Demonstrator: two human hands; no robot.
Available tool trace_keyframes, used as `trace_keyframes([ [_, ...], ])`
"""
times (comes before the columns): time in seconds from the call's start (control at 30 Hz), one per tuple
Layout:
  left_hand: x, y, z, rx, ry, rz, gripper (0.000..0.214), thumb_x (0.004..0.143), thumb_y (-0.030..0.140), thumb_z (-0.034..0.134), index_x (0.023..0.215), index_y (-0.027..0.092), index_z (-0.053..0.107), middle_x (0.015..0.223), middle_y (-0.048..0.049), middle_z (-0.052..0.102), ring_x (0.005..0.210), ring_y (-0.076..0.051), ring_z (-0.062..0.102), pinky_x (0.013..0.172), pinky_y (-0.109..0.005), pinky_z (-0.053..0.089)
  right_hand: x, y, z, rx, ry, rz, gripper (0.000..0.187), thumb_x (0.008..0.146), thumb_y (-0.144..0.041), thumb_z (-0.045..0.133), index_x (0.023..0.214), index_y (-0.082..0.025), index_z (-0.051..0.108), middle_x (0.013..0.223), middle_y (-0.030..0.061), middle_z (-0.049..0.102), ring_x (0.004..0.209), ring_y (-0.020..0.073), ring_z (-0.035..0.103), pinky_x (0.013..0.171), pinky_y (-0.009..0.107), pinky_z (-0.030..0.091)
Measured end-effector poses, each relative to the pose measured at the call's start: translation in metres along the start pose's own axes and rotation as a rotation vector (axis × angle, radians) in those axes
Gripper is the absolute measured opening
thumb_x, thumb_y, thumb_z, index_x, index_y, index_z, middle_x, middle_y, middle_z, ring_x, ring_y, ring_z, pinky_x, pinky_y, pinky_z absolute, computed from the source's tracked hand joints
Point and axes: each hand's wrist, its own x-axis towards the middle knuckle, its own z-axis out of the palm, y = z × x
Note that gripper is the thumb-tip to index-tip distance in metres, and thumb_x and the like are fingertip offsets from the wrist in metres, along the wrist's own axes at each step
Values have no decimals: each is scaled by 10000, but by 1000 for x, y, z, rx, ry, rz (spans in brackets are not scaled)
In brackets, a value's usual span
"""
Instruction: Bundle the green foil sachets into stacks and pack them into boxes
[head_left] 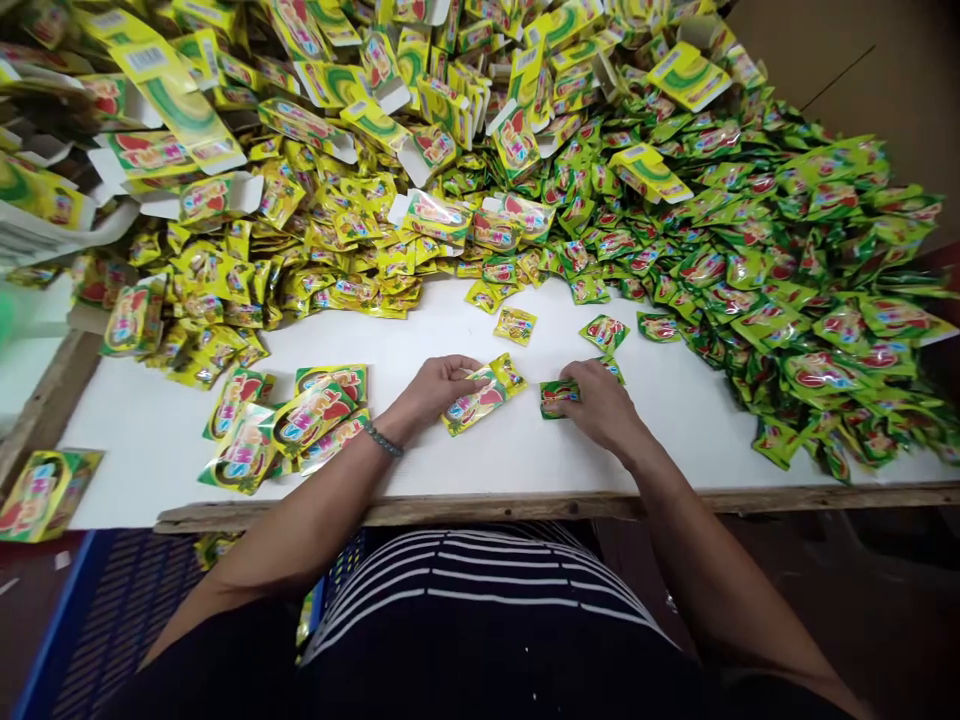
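My left hand [439,393] is closed on a small printed candy box [478,403], tilted up to the right above the white tabletop. A yellow piece, either a sachet or the box's end, shows at its upper right. A short way to the right, my right hand [600,405] has its fingers closed on a green candy sachet [556,399] at the table surface. Part of another green sachet shows behind those fingers. Just beyond my hands lie a loose yellow sachet [515,326] and a loose green sachet [604,333].
Filled boxes [315,415] lie in a small heap left of my left arm. Yellow sachets [337,235] and green sachets [750,250] form large piles, with open cartons [442,95] behind. A wooden edge [480,508] runs along the front; a blue crate [127,590] stands below.
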Motion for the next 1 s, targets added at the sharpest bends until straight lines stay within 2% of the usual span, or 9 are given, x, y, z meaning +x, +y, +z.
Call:
trace_keyframes([
  [0.1, 0, -1, -2, 11, 12, 27, 412, 560, 238, 891, 878, 110, 662, 662, -16, 701, 539, -105, 612, 514, -203, 444, 10, -13, -2, 281, 3, 39, 185, 761, -378, 674, 828, -217, 611, 735, 8, 623, 689, 193, 554, 661, 323, 429],
  [0.2, 0, -1, -5, 76, 3, 72, 409, 566, 268, 886, 877, 104, 678, 665, -23, 701, 543, -105, 606, 512, -202, 433, 25, -30, -2, 583, 31, -49, 267, 767, -461, 651, 866, -215, 624, 769, 2, 651, 695, 176, 562, 657, 302, 434],
  [0.37, -4, 0, -9, 90, -37, 168, 467, 588, 355, 873, 934, 100, 689, 728, -46, 717, 616, -123, 630, 567, -214, 459, 43, -50, 9, 474, -130, -127, 201, 729, -395, 658, 780, -203, 684, 643, -18, 609, 599, 149, 493, 594, 285, 372],
  [0.5, -5, -2, -9, 163, -39, 237, 406, 610, 357, 852, 891, 105, 704, 666, -23, 685, 597, -123, 608, 534, -210, 430, 49, -56, 13, 407, -146, -155, 108, 684, -311, 679, 715, -210, 702, 688, -2, 657, 661, 166, 548, 619, 288, 387],
  [0.6, -3, -2, -9, 192, -45, 239, 390, 607, 342, 846, 889, 110, 708, 649, -3, 673, 579, -113, 592, 524, -205, 418, 50, -59, 14, 428, -198, -142, 81, 659, -276, 684, 712, -214, 680, 630, -16, 624, 619, 151, 528, 588, 280, 378],
  [0.7, -2, 0, -9, 142, -57, 194, 421, 572, 314, 864, 897, 102, 702, 694, -13, 694, 600, -106, 604, 557, -206, 442, 50, -60, 14, 630, -233, -112, 269, 636, -303, 715, 882, -223, 643, 659, -34, 620, 610, 143, 537, 582, 279, 410],
  [0.8, -2, 1, -10, 35, -28, 169, 441, 547, 290, 881, 894, 96, 689, 723, -25, 708, 610, -104, 618, 586, -215, 463, 49, -57, 13, 844, -194, -101, 456, 635, -355, 743, 1040, -233, 574, 748, -25, 650, 692, 158, 603, 665, 309, 482],
  [0.9, -1, 0, -9, -23, -19, 178, 443, 543, 279, 889, 889, 92, 685, 707, -22, 703, 599, -100, 618, 596, -219, 467, 44, -59, 15, 879, -127, -93, 501, 641, -332, 744, 1090, -248, 536, 765, -25, 670, 711, 168, 631, 713, 338, 510],
  [1.0, -2, -1, -8, -28, -22, 197, 457, 537, 285, 895, 894, 91, 688, 714, -21, 705, 607, -99, 620, 599, -218, 465, 38, -68, 21, 831, -126, -117, 480, 679, -276, 695, 1131, -260, 532, 758, -26, 687, 703, 179, 646, 719, 352, 518],
])
